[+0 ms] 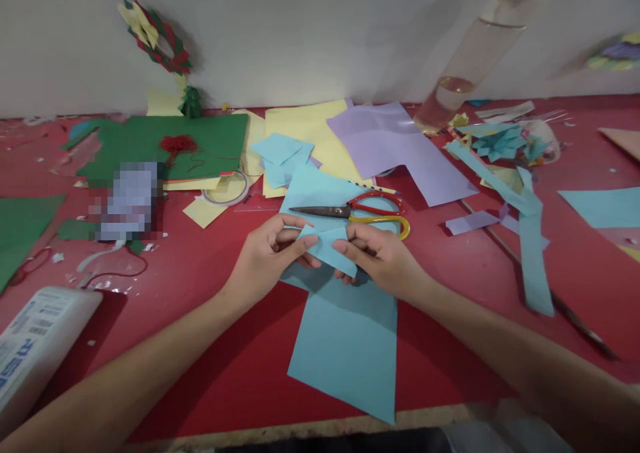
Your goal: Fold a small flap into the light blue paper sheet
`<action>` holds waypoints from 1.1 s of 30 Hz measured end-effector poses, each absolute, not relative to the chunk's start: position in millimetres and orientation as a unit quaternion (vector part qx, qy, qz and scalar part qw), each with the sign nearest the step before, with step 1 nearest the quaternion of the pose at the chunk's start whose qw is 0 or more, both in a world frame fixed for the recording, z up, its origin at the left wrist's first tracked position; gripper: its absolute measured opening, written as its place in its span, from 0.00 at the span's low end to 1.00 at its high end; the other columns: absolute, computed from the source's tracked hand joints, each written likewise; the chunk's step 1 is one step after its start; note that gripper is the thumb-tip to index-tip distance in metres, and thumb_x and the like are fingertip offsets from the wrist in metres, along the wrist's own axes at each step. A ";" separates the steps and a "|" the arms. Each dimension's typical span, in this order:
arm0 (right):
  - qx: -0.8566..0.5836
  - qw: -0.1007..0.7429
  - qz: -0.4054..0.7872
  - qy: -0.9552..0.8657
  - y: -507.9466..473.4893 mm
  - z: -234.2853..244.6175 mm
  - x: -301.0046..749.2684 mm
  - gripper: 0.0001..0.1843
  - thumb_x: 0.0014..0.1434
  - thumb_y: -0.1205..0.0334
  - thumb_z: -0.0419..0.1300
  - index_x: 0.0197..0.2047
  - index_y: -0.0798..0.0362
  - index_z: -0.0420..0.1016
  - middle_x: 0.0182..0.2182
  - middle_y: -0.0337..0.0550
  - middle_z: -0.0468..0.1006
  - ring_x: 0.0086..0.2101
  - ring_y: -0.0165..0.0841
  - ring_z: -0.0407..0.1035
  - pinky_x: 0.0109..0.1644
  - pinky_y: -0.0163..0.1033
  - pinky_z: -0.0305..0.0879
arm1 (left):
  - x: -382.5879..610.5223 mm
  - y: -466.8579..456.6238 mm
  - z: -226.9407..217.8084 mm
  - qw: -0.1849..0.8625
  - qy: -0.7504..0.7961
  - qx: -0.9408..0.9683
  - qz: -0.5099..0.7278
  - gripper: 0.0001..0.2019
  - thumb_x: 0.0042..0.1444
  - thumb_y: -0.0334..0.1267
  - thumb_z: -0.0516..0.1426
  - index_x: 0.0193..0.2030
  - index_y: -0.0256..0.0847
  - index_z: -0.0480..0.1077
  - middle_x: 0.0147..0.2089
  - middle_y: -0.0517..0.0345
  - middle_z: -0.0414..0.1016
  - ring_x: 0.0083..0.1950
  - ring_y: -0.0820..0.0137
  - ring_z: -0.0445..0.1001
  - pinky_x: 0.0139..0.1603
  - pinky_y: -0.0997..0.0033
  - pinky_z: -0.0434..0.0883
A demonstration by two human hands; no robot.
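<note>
The small blue paper piece (327, 247) sat right between both hands, pinched by the left hand (265, 256) fingers and the right hand (383, 259) fingers, above the bench (200, 346).

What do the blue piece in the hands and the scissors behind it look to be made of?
Blue piece: thin matte paper, by its sharp folded edges and flat colour; left hand and right hand pinch it. Scissors: dull grey blades, probably metal; glossy red and yellow handles, likely plastic.
</note>
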State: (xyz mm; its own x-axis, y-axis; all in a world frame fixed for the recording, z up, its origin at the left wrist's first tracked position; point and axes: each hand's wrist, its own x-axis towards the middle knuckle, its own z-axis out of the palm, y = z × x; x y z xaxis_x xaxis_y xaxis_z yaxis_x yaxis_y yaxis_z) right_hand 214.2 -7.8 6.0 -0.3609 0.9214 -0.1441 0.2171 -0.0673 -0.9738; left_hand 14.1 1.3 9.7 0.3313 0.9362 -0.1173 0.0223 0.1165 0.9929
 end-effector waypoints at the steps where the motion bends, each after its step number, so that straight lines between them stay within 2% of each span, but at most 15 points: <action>1: -0.472 0.317 0.560 -0.603 -7.6 5.9 214.3 0.17 0.62 0.50 0.58 0.30 0.52 0.62 0.20 0.36 0.77 0.19 0.26 0.71 0.23 0.29 0.69 | 14.1 0.6 8.9 0.596 0.439 0.551 0.385 0.10 0.57 0.40 0.61 0.41 0.40 0.66 0.28 0.64 0.77 0.28 0.73 0.80 0.30 0.82 0.75; 3: -0.473 0.319 0.569 -0.593 -7.5 5.9 215.0 0.17 0.61 0.49 0.58 0.29 0.51 0.60 0.20 0.36 0.77 0.19 0.26 0.72 0.22 0.28 0.68 | 13.8 -1.9 7.1 0.547 0.445 0.584 0.403 0.07 0.58 0.39 0.60 0.39 0.40 0.67 0.27 0.64 0.77 0.27 0.74 0.80 0.30 0.81 0.75; 5: -0.472 0.320 0.584 -0.577 -7.7 6.3 216.1 0.18 0.61 0.50 0.59 0.29 0.51 0.59 0.19 0.36 0.77 0.18 0.26 0.72 0.21 0.28 0.67 | 13.2 -4.9 5.0 0.449 0.445 0.651 0.420 0.03 0.60 0.35 0.58 0.40 0.40 0.70 0.28 0.64 0.77 0.28 0.76 0.79 0.31 0.83 0.75; 8: -0.470 0.319 0.603 -0.560 -8.0 7.9 217.5 0.18 0.61 0.49 0.59 0.29 0.51 0.59 0.19 0.36 0.77 0.18 0.27 0.73 0.20 0.27 0.66 | 11.5 -6.7 2.9 0.313 0.395 0.751 0.427 0.06 0.61 0.31 0.56 0.42 0.40 0.73 0.33 0.62 0.79 0.30 0.78 0.80 0.33 0.84 0.75; 10: -0.466 0.316 0.610 -0.558 -8.0 8.9 217.9 0.18 0.61 0.48 0.59 0.29 0.52 0.60 0.19 0.36 0.77 0.19 0.27 0.73 0.20 0.27 0.67 | 10.3 -5.5 3.0 0.287 0.363 0.778 0.425 0.07 0.60 0.31 0.57 0.43 0.41 0.74 0.36 0.60 0.81 0.31 0.77 0.80 0.33 0.84 0.75; 14: -0.463 0.302 0.605 -0.573 -8.4 8.9 219.0 0.18 0.61 0.47 0.58 0.30 0.52 0.61 0.20 0.37 0.78 0.19 0.27 0.73 0.21 0.28 0.68 | 8.8 -3.0 4.4 0.324 0.369 0.771 0.406 0.05 0.60 0.34 0.57 0.39 0.40 0.75 0.36 0.60 0.81 0.30 0.76 0.80 0.30 0.85 0.75; 19: -0.469 0.298 0.576 -0.600 -8.7 6.3 221.1 0.18 0.61 0.47 0.57 0.31 0.52 0.62 0.20 0.36 0.76 0.18 0.28 0.72 0.21 0.30 0.68 | 8.6 -3.7 4.4 0.442 0.394 0.714 0.373 0.07 0.62 0.37 0.56 0.47 0.43 0.67 0.35 0.63 0.79 0.29 0.76 0.79 0.32 0.82 0.76; 22: -0.470 0.300 0.562 -0.611 -8.8 4.9 221.0 0.17 0.60 0.48 0.59 0.30 0.51 0.63 0.20 0.35 0.76 0.19 0.28 0.72 0.22 0.31 0.69 | 7.8 -2.9 7.1 0.503 0.418 0.681 0.328 0.09 0.62 0.42 0.55 0.47 0.44 0.65 0.33 0.63 0.78 0.30 0.74 0.79 0.33 0.80 0.76; 28: -0.462 0.300 0.556 -0.622 -9.8 3.6 220.6 0.15 0.59 0.50 0.60 0.29 0.49 0.63 0.21 0.34 0.77 0.19 0.30 0.72 0.21 0.33 0.69 | 5.2 0.2 11.2 0.490 0.432 0.706 0.273 0.13 0.65 0.47 0.50 0.40 0.43 0.71 0.27 0.63 0.76 0.29 0.73 0.78 0.31 0.81 0.73; 33: -0.461 0.296 0.553 -0.627 -10.5 4.2 220.7 0.15 0.59 0.51 0.61 0.28 0.50 0.62 0.20 0.33 0.75 0.18 0.29 0.72 0.21 0.31 0.68 | 5.7 0.0 9.4 0.470 0.435 0.723 0.258 0.11 0.64 0.46 0.51 0.42 0.43 0.71 0.26 0.64 0.77 0.28 0.73 0.78 0.32 0.80 0.72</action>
